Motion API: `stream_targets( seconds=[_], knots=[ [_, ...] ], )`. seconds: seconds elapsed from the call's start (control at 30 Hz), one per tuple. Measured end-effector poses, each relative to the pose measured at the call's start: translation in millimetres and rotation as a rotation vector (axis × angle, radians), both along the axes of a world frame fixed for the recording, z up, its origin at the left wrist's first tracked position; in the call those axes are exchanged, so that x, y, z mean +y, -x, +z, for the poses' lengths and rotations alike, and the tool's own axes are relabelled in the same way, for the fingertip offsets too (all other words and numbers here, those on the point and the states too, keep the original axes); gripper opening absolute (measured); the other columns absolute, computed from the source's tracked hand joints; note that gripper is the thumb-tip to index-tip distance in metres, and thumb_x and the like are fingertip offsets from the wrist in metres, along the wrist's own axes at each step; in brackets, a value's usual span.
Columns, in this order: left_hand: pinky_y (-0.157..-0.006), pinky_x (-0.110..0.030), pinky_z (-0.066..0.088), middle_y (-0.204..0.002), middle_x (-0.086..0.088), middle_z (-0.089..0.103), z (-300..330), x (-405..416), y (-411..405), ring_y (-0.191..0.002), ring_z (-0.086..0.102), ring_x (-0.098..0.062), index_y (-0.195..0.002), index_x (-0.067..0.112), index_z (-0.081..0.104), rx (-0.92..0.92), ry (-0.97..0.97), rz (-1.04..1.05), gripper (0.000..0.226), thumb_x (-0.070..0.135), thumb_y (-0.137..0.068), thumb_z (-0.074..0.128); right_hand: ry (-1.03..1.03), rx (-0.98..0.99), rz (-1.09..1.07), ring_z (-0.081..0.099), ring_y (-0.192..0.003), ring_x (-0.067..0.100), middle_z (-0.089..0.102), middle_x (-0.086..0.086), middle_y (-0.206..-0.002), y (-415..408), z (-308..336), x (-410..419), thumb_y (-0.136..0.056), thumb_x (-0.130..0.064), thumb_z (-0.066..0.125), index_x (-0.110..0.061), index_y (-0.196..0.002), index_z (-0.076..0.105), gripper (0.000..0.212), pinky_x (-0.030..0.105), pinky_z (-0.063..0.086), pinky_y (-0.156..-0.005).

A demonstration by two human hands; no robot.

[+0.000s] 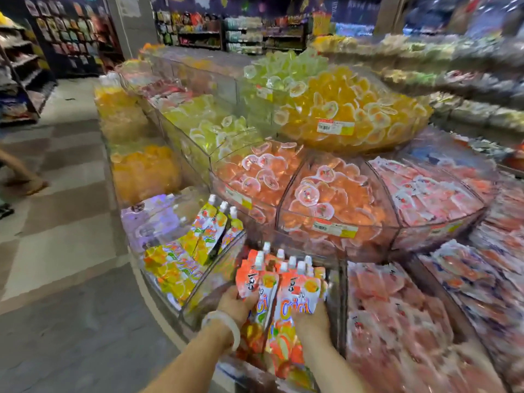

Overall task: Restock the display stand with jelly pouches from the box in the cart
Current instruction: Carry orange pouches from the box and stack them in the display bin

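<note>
Both hands, left hand (236,303) and right hand (310,317), grip a bunch of orange jelly pouches (283,285) over the display stand (334,251), fingers curled round them

Grey tiled floor (56,222) runs along the left, paler squares farther off. Dark shelving (25,80) stands at far left, a grey pillar (133,21) behind it. More stocked shelves (241,35) line the far wall, and blurred racks (467,80) climb on the right.
</note>
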State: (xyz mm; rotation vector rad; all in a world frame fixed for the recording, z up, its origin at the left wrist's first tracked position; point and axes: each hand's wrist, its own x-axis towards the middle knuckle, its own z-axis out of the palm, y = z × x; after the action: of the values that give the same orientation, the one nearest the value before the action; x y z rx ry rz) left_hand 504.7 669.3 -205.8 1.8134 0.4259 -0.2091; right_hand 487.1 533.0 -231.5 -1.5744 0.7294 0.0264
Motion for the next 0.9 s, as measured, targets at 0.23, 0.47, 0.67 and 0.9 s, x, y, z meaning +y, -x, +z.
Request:
stream_targets(
  seconds=[0.23,0.47,0.67,0.9],
  knots=[
    [-0.082,-0.024,0.038,-0.089,-0.009,0.057,-20,-14,-17,-0.107,0.057,-0.025,-0.08,0.007,0.052,0.2,-0.139,-0.265,0.028,0.032,-0.084,0.065,0.153,0.136,0.015,0.046,-0.082,0.02,0.057,0.012,-0.098,12,-7,-7,-0.088,-0.003,0.054,0.002,-0.114,0.048,0.026,0.027,0.038,-0.062],
    [-0.066,-0.025,0.033,-0.054,-0.004,0.04,-29,-14,-22,-0.063,0.039,-0.021,-0.056,0.011,0.036,0.222,-0.08,-0.146,0.042,0.009,-0.085,0.066,0.457,0.265,0.126,0.042,-0.129,0.031,0.041,0.02,-0.142,11,-4,9,-0.092,-0.017,0.055,0.004,-0.143,0.02,0.066,0.031,0.037,-0.1],
    [-0.053,-0.022,0.037,-0.058,-0.005,0.038,-31,1,-28,-0.054,0.036,-0.018,-0.063,0.013,0.032,0.21,-0.076,-0.083,0.036,-0.002,-0.084,0.057,0.931,0.173,0.408,0.01,-0.146,0.025,-0.003,0.003,-0.159,22,4,18,-0.095,-0.018,0.045,-0.022,-0.151,0.0,0.072,0.032,0.02,-0.116],
    [-0.104,-0.034,0.042,-0.141,-0.015,0.042,-12,12,-23,-0.127,0.048,-0.028,-0.15,0.018,-0.01,0.297,-0.57,-0.624,0.106,0.02,-0.08,0.071,0.694,0.455,0.525,0.028,-0.137,0.038,0.015,0.014,-0.15,23,-7,10,-0.089,-0.013,0.053,-0.022,-0.15,-0.013,0.09,0.037,0.027,-0.112]
  ],
)
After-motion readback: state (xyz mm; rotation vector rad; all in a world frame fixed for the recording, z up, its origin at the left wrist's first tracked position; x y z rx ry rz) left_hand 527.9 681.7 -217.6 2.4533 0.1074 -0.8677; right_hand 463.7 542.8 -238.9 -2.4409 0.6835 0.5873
